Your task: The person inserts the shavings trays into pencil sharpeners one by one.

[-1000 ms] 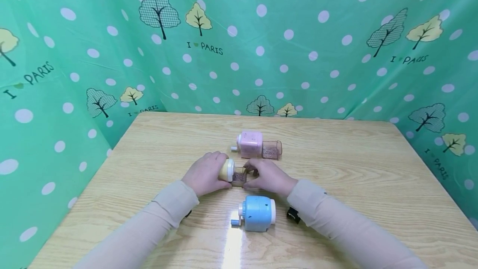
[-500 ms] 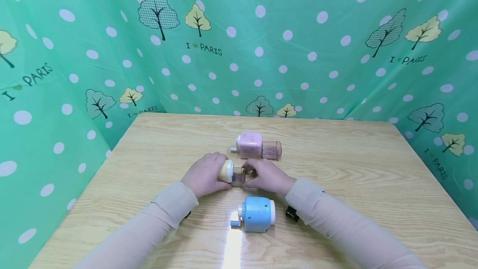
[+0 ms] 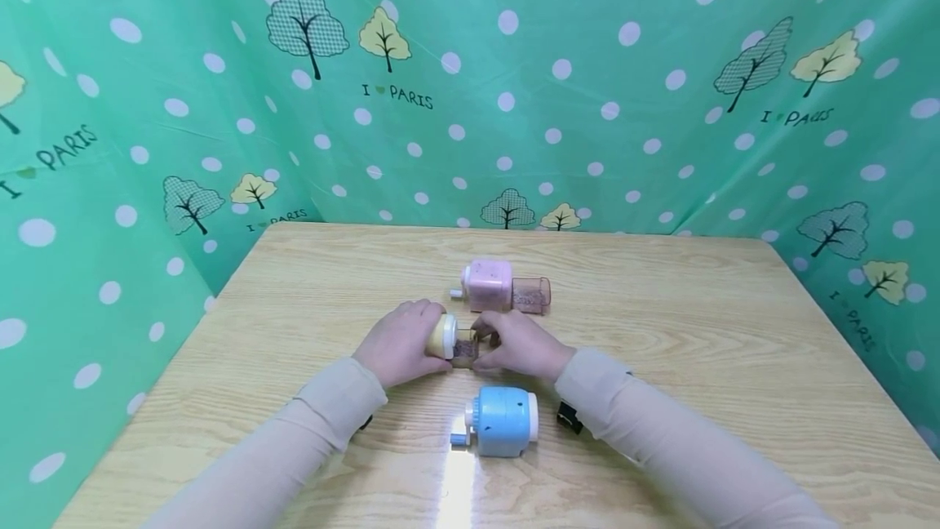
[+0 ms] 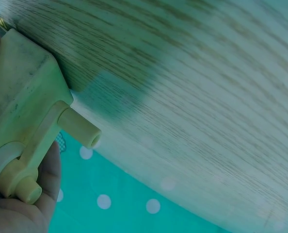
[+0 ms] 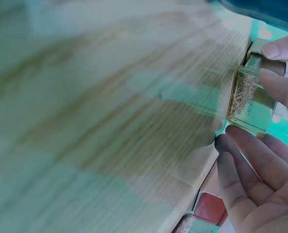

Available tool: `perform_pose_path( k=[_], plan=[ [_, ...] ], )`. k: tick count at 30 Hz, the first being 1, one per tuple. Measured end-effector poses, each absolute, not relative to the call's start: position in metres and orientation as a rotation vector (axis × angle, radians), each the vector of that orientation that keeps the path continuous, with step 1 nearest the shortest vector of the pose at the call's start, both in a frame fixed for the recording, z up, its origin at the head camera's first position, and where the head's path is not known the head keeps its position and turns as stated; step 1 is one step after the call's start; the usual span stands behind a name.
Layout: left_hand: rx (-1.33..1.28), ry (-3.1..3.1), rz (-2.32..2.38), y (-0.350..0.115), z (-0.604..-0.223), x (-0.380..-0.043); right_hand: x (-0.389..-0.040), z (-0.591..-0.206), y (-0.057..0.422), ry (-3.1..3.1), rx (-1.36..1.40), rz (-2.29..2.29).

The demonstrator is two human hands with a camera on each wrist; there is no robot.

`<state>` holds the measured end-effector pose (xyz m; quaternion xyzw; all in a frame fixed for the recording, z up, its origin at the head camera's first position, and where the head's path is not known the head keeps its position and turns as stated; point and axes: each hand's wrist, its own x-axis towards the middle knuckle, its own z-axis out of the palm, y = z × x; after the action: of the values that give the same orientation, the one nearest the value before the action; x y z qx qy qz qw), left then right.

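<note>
A yellow crank pencil sharpener (image 3: 441, 337) lies mid-table, and my left hand (image 3: 400, 345) grips its body. The left wrist view shows its crank handle (image 4: 79, 127) beside the palm. From its other end sticks out a see-through amber shavings drawer (image 3: 463, 351) holding shavings. My right hand (image 3: 520, 345) holds this drawer at its outer end; in the right wrist view the thumb (image 5: 283, 91) lies over its face and the fingertips are at its lower edge. Part of the yellow body is hidden under my left hand.
Behind my hands lies a pink crank sharpener (image 3: 490, 285) with its clear reddish drawer (image 3: 530, 296) pulled out, shavings inside. Nearer me is a blue crank sharpener (image 3: 505, 421), between my forearms. A green dotted curtain (image 3: 507, 104) hangs around the wooden table (image 3: 661, 284).
The head view has shifted slightly, so everything appears a little further left. Both hands keep their hold, and the sharpeners stay in place relative to one another.
</note>
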<state>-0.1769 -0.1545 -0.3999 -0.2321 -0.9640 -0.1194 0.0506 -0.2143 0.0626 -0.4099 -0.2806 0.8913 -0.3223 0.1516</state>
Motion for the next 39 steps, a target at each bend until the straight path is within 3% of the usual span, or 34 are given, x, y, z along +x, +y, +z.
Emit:
perform_pose_path(
  k=[39],
  plan=[
    [-0.716, -2.933, -0.357, -0.155, -0.402, -0.179, -0.216, -0.405, 0.051, 2.567, -0.865, -0.892]
  ],
)
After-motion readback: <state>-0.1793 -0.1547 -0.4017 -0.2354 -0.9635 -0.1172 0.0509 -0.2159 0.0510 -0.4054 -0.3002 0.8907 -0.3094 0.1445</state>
